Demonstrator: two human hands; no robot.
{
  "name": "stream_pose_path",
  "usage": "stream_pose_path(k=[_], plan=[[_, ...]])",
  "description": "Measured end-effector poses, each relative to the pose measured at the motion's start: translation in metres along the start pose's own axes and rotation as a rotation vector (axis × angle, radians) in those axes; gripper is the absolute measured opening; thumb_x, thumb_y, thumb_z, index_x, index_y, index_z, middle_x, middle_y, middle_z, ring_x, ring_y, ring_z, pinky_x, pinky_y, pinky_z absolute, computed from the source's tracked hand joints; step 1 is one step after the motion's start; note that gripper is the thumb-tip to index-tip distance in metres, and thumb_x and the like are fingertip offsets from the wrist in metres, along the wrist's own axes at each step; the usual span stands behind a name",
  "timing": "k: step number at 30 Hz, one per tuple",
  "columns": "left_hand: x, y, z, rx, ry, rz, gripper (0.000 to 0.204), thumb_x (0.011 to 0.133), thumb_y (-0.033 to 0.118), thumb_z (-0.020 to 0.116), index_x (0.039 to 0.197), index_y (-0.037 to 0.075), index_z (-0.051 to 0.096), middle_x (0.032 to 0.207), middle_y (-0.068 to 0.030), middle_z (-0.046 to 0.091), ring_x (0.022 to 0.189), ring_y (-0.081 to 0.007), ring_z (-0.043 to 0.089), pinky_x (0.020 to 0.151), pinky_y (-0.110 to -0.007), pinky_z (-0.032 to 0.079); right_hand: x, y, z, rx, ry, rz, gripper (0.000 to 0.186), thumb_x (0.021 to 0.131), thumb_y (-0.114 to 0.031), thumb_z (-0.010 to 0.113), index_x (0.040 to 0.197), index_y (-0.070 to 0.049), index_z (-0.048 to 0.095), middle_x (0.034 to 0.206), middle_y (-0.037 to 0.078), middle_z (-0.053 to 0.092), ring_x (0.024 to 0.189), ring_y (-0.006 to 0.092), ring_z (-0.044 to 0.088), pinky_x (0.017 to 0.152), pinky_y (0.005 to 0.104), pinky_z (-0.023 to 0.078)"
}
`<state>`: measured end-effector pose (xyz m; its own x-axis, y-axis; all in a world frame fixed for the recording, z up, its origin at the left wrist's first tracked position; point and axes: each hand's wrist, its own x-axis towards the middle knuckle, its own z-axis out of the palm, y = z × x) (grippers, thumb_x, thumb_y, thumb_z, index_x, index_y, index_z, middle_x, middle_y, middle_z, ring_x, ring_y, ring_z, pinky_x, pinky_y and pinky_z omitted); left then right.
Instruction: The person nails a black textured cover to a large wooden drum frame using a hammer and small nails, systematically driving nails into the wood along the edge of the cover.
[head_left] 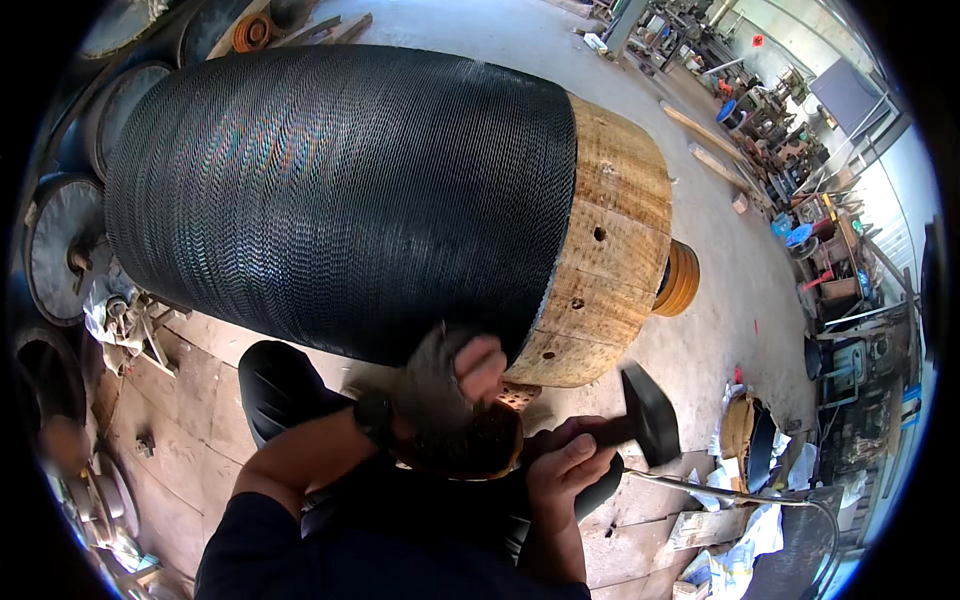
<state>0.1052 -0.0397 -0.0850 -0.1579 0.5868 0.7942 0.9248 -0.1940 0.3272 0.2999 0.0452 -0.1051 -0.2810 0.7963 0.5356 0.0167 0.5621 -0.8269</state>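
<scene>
A large roller (340,190) lies across in front of me, wrapped in dark, finely ridged rows. Its right end is a bare wooden band (612,235) with several dark holes. My right hand (570,462) grips a hammer (652,415) by its handle, with the dark head out to the right, below the wooden band. Close to the roller's lower edge is my left hand (455,375), in a worn grey glove with bare fingertips, curled and partly blurred; what it holds, if anything, is hidden. Beneath it, over my lap, sits a dark bowl-like container (468,455) with an amber rim, its contents unclear.
An orange ribbed end piece (678,280) sticks out beyond the wooden band. Large round drums (65,248) stand along the left. Paper and scraps (750,540) litter the lower right, beside a hose (740,492). Planks (705,130) and cluttered machinery (850,270) line the right side.
</scene>
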Motion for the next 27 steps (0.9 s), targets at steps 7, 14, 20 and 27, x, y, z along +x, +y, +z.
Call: stream_pose_path(k=[7,14,20,27], plan=[[0.065,-0.072,-0.004,0.427,0.261,0.159,0.045,0.075,0.002,0.072,0.118,0.007,0.059,0.107,-0.0124,0.058,0.089,-0.0308,0.061,0.075,-0.046,0.051,-0.006,0.005,0.008,-0.38,-0.259,0.203,0.021,0.1,-0.019,0.055,0.091,0.0,0.052,0.067,0.025,0.059,0.061,0.0428,0.062,0.052,0.0466,0.045],[0.065,-0.07,-0.004,0.474,0.231,0.107,0.043,0.079,0.001,0.07,0.121,0.009,0.06,0.11,-0.0111,0.056,0.094,-0.0306,0.06,0.078,-0.047,0.051,0.004,0.029,0.023,-0.7,-0.261,0.067,0.028,0.103,-0.025,0.052,0.092,0.001,0.05,0.061,0.017,0.058,0.052,0.0257,0.059,0.048,0.0403,0.044],[0.067,-0.07,-0.002,0.474,0.214,0.069,0.043,0.08,0.002,0.07,0.122,0.011,0.061,0.11,-0.0103,0.055,0.095,-0.03,0.06,0.081,-0.047,0.05,-0.006,-0.005,0.016,-0.183,-0.065,0.032,0.024,0.103,-0.02,0.047,0.094,0.001,0.054,0.064,0.015,0.058,0.052,0.0217,0.057,0.049,0.0363,0.045],[0.069,-0.073,0.001,0.46,0.222,0.072,0.043,0.079,0.003,0.069,0.121,0.01,0.063,0.11,-0.0099,0.055,0.095,-0.0294,0.06,0.081,-0.046,0.05,0.007,0.017,0.019,-0.381,-0.221,0.156,0.021,0.101,-0.02,0.056,0.101,0.001,0.058,0.065,0.023,0.06,0.061,0.0462,0.064,0.051,0.0469,0.048]])
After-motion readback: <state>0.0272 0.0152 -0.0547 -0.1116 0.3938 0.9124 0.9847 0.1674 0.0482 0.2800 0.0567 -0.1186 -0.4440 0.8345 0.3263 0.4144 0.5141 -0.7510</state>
